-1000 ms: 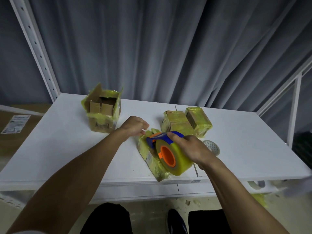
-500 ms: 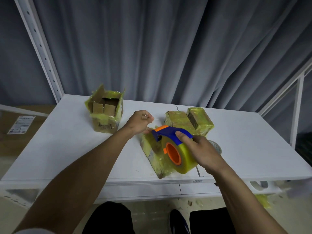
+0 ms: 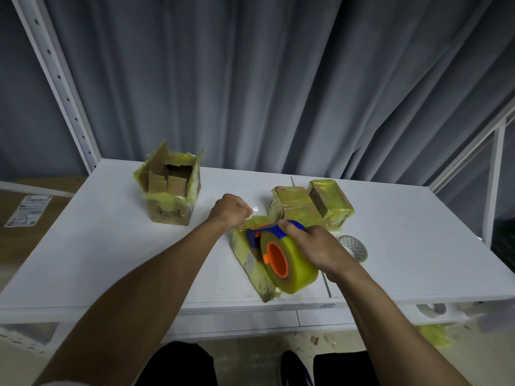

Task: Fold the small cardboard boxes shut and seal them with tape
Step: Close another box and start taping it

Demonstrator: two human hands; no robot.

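At the near edge of the white tabletop [image 3: 97,246] lay a small tape-wrapped box [image 3: 246,259], angled, with the tape dispenser [image 3: 281,254] resting on it. The right hand [image 3: 315,246] had its grip closed round the dispenser's blue handle. Just left and farther back, the left hand [image 3: 231,210] was curled into a fist, its grip pinching a shiny tape end [image 3: 255,210]. An open box [image 3: 170,188] with raised flaps stood far left. Two taped boxes [image 3: 295,204] sat touching at the far right, and a spare tape roll [image 3: 355,246] lay just right of the right hand.
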